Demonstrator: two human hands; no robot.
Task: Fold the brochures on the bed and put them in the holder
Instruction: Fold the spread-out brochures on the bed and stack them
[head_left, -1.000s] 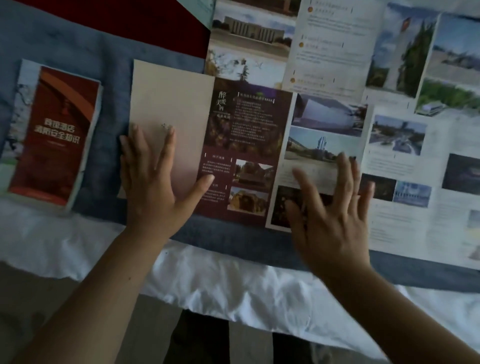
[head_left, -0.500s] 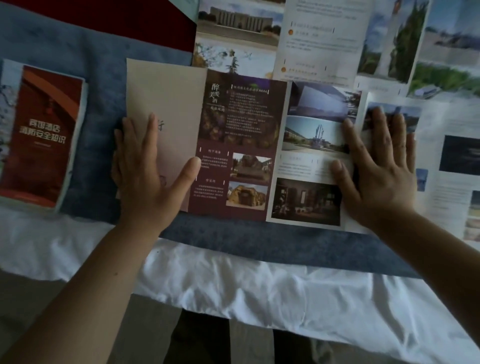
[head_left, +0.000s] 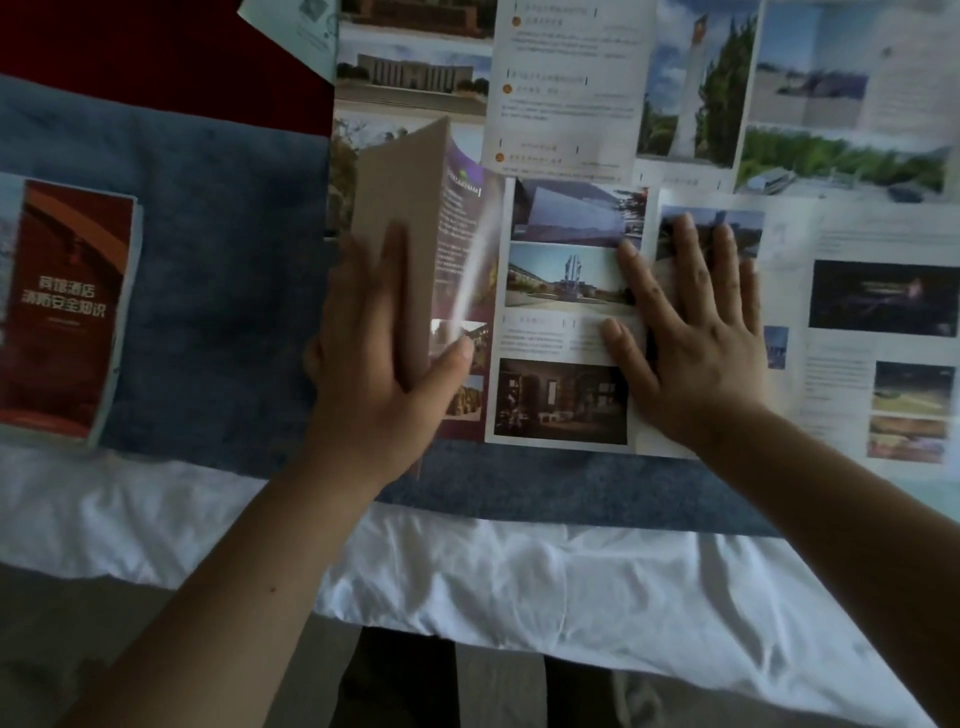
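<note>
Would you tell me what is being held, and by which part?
The left hand grips the brochure by its raised beige left panel; the right hand presses it flat.

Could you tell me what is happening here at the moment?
A person is folding an open brochure on the bed. The left hand grips its beige end panel, raised off the blue blanket, while the right hand presses the other end flat. A red folded brochure lies to the left.

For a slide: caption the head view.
Left hand holds the brochure's beige flap raised; right hand presses its photo panel.
</note>
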